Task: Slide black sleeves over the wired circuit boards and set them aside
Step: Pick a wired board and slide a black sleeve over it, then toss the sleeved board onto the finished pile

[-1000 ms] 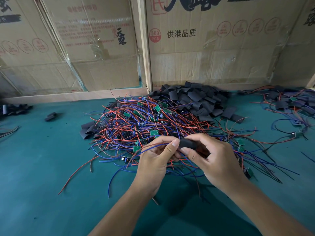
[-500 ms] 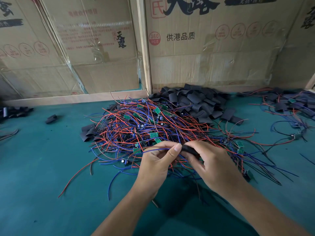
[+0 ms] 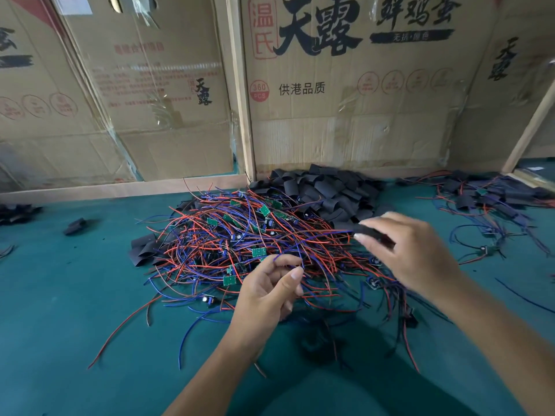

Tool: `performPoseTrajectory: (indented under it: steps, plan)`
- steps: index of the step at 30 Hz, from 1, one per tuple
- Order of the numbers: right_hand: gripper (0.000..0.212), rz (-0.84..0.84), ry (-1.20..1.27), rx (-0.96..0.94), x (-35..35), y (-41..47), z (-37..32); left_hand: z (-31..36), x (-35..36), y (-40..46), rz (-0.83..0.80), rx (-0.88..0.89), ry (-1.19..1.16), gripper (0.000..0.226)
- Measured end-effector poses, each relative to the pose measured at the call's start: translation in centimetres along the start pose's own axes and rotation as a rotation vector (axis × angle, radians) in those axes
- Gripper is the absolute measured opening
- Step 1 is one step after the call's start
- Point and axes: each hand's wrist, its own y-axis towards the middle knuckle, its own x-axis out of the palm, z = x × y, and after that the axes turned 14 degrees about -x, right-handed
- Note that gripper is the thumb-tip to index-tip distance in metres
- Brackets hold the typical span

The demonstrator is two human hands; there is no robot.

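The hands have parted: right hand (image 3: 411, 253) carries the sleeved board (image 3: 371, 232) toward 2 o'clock; left hand (image 3: 267, 292), loosely curled, holds nothing certain.

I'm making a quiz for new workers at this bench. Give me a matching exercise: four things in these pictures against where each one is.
1. right hand
2. heap of empty black sleeves
3. lone black sleeve
4. left hand

A. far left on the green mat
B. against the cardboard boxes
C. loosely curled over the wire pile
D. gripping a sleeved board

Pairs: 1-D, 2-B, 3-A, 4-C
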Motion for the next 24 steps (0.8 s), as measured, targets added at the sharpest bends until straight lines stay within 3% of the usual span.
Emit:
performPoseTrajectory:
  steps: [3, 8, 14, 16, 21, 24]
  plan:
    - [0.027, -0.019, -0.169, 0.082, -1.6, 0.4, 4.9, 0.0, -0.1, 0.0, 0.027, 0.026, 0.043, 0.016]
    - [0.023, -0.090, -0.468, 0.323, -3.0, 0.2, 12.4, 0.0, 0.0, -0.1, 0.016, 0.034, 0.053, 0.019]
    - [0.043, -0.361, -0.741, 0.668, -4.7, 1.4, 17.5, -0.2, 0.2, 0.0, 0.005, 0.036, 0.206, 0.019]
    - [0.045, -0.447, -0.724, 0.704, -3.5, 1.7, 17.0, -0.2, 0.1, 0.0, 0.007, 0.041, 0.246, 0.018]
    - [0.022, -0.611, -0.302, 0.628, 2.4, 1.0, 14.6, -0.2, -0.2, -0.1, -0.028, 0.053, 0.342, 0.021]
    - [0.032, -0.628, -0.262, 0.670, 4.4, 0.3, 14.9, -0.2, -0.3, -0.2, -0.036, 0.050, 0.368, 0.023]
